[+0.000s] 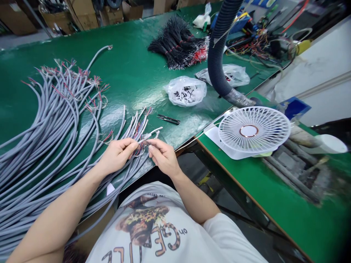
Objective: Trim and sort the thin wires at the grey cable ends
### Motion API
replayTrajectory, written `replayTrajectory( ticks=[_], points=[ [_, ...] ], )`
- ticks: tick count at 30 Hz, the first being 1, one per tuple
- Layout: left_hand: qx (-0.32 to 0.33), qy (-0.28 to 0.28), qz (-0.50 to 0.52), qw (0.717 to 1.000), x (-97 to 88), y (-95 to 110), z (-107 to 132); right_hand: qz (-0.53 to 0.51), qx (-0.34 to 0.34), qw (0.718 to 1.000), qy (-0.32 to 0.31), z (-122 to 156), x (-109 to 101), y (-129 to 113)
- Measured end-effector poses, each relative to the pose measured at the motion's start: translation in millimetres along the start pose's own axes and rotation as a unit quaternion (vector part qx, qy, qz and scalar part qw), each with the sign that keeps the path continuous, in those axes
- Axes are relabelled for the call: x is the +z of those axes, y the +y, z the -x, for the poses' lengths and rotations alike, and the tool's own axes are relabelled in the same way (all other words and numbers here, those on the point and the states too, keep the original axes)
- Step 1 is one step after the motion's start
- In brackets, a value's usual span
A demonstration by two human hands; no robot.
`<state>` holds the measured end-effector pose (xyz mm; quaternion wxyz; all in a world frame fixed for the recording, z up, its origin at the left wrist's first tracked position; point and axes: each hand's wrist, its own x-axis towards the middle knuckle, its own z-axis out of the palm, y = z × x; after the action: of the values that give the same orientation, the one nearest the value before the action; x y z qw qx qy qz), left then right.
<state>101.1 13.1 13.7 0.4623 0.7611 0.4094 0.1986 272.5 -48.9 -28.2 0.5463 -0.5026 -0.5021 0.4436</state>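
Observation:
My left hand (117, 155) pinches the stripped end of a grey multi-core cable (137, 126), whose thin coloured and white inner wires fan out above my fingers. My right hand (163, 157) sits just to its right, fingertips closed on a white wire (150, 134) from the same bunch. Many more grey cables (55, 120) lie in a long bundle to the left, passing under my left forearm. Small black-handled snips (168, 119) lie on the green bench mat (131, 62), just beyond my right hand.
A bag of small black parts (186, 91), a second plastic bag (227, 75) and a bunch of black wires with red and white ends (178, 45) lie on the mat. A ribbed dark hose (219, 47) rises at right, beside a white round grille (253, 130) on a lower green bench (274, 204).

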Motion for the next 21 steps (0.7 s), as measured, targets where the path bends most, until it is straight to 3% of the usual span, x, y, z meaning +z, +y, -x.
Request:
replayTrajectory(
  ticks=[3, 6, 11, 13, 17, 21],
  points=[
    [0.005, -0.012, -0.024, 1.0, 3.5, 1, 1, 0.006, 0.002, 1.0, 0.001, -3, 1, -1],
    [0.002, 0.004, -0.043, 0.999, 6.9, -1, -1, 0.069, -0.038, 0.997, -0.008, 4, 2, -13],
    [-0.02, 0.057, -0.065, 0.996, 8.8, -9, -10, 0.116, -0.188, 0.964, -0.151, 23, 2, -46],
    [-0.025, 0.05, -0.034, 0.998, 7.2, -10, -11, 0.13, -0.192, 0.965, -0.124, 24, -3, -49],
    [-0.022, 0.017, 0.008, 1.0, 2.9, -7, -7, 0.197, -0.117, 0.973, -0.01, 16, -21, -35],
    [0.002, 0.016, -0.035, 0.999, 3.6, -7, -4, 0.264, -0.095, 0.96, 0.019, 14, -36, -27]
  ],
)
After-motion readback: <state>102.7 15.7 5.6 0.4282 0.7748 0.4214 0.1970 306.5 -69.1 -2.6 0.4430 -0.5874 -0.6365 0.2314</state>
